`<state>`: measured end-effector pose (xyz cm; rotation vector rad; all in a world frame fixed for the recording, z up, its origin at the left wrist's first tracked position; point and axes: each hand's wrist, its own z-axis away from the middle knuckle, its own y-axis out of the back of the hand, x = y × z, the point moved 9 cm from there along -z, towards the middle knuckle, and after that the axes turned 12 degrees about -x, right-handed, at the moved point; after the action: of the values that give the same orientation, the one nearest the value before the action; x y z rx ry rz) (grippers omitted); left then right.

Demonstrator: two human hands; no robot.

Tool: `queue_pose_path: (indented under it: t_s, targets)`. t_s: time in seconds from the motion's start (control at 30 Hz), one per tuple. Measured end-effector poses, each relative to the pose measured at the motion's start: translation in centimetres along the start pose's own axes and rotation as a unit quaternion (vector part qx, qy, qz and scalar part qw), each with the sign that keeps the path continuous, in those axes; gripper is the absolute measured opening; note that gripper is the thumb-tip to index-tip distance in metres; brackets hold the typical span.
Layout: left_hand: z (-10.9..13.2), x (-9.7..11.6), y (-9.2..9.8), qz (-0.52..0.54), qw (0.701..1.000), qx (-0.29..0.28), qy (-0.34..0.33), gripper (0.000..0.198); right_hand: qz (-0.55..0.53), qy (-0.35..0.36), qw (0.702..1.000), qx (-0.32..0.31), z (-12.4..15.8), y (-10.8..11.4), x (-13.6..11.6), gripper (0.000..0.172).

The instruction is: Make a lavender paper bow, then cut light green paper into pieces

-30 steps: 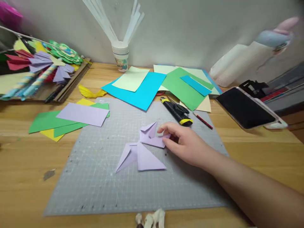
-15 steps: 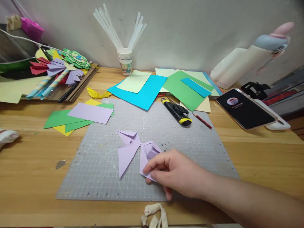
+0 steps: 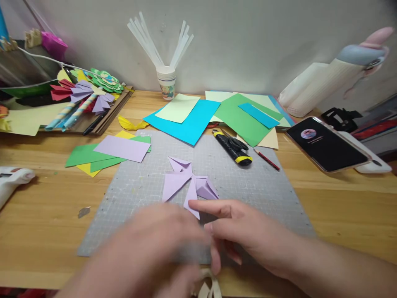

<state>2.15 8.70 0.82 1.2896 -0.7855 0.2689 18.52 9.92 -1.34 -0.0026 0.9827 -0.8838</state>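
A folded light-purple paper bow (image 3: pixel 178 182) with two loops and two tails lies on the grey cutting mat (image 3: pixel 130 186). My right hand (image 3: pixel 235 227) has its fingers apart, the index fingertip resting on the right tail of the bow. The thumb sits lower, off the paper. Smeared by motion, my left hand (image 3: pixel 155 244) is over the front of the mat, just left of my right hand and nearer than the bow. Its fingers cannot be made out.
Green, yellow and purple paper strips (image 3: pixel 120 148) lie at the mat's left corner. A black-yellow utility knife (image 3: pixel 229 149), scissors (image 3: pixel 237 144) and a pencil (image 3: pixel 266 159) are at the back right. Behind are coloured sheets (image 3: pixel 201 120), a cup stack (image 3: pixel 166 82) and a phone (image 3: pixel 328 145).
My left hand has come into view from below. My right hand has gone from pinching the bow's right tail to touching it with an extended index finger. The bow sits slightly farther back.
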Motion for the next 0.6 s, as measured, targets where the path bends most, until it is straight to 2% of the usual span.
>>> queue_pose_path:
  t_s: [0.07,0.13,0.23,0.33,0.43,0.6]
  targets:
    - [-2.9,0.9,1.9,-0.045,0.999,-0.005,0.018,0.04,-0.029,0.004,1.0,-0.002,0.2,-0.4,0.2,0.067]
    - [-5.4,1.0,2.7,-0.093,0.995,-0.015,0.026,0.051,-0.04,-0.009,0.999,-0.005,0.3,-0.7,0.7,0.069]
    - [-7.6,-0.4,2.3,-0.078,0.995,-0.033,0.05,0.062,-0.039,-0.022,0.999,-0.018,0.2,-1.1,1.3,0.071]
    - [-8.7,-1.4,1.7,-0.019,0.997,-0.042,0.066,0.062,-0.036,-0.032,0.999,-0.024,0.0,-1.2,1.7,0.071]
    - [-10.0,-1.0,1.5,0.006,0.995,-0.071,0.063,0.061,-0.031,-0.048,0.998,-0.023,-0.2,-1.3,2.1,0.07]
    - [-12.6,0.1,1.6,-0.037,0.987,-0.152,0.043,0.053,-0.042,-0.062,0.997,-0.024,-0.3,-1.2,2.5,0.073]
